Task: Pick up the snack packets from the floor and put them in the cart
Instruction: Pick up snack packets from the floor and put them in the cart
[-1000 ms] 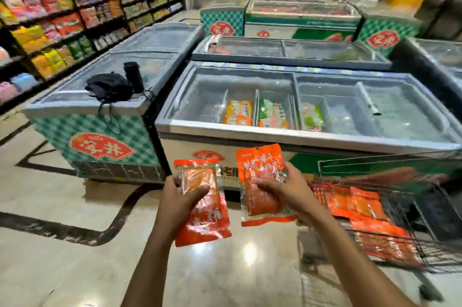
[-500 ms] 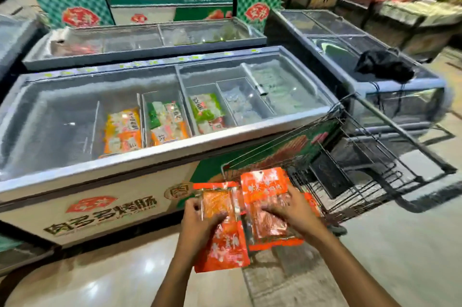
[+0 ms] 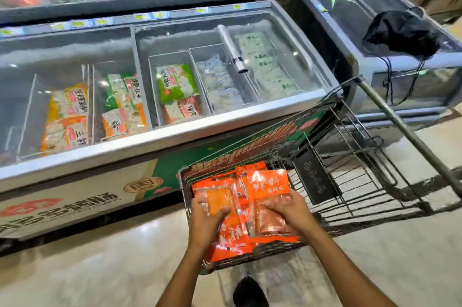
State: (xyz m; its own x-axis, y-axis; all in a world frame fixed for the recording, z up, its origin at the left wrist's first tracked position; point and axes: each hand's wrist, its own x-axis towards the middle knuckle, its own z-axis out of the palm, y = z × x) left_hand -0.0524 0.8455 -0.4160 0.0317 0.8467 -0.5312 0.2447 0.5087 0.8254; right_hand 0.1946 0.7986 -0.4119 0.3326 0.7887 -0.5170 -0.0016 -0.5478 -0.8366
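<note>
Left hand (image 3: pixel 205 225): I see its fingers (image 3: pixel 221 213) curled over an orange snack packet (image 3: pixel 225 226), holding it above the near end of the cart.
Right hand (image 3: pixel 290 211): fingers bent round a second orange packet (image 3: pixel 270 196), gripping it beside the first; the two packets overlap at their inner edges.
Cart (image 3: pixel 350 181): wire basket, parked against the front of the chest freezer (image 3: pixel 155 146); more orange packets (image 3: pixel 250 166) lie inside under the held pair.
Freezer contents: bagged frozen food in wire compartments under glass.
Neighbouring freezer (image 3: pixel 400 74): a black bag (image 3: pixel 400 34) rests on its lid.
Floor (image 3: pixel 100 269): glossy, pale.
Shoe (image 3: pixel 250 291): dark, below the cart.
</note>
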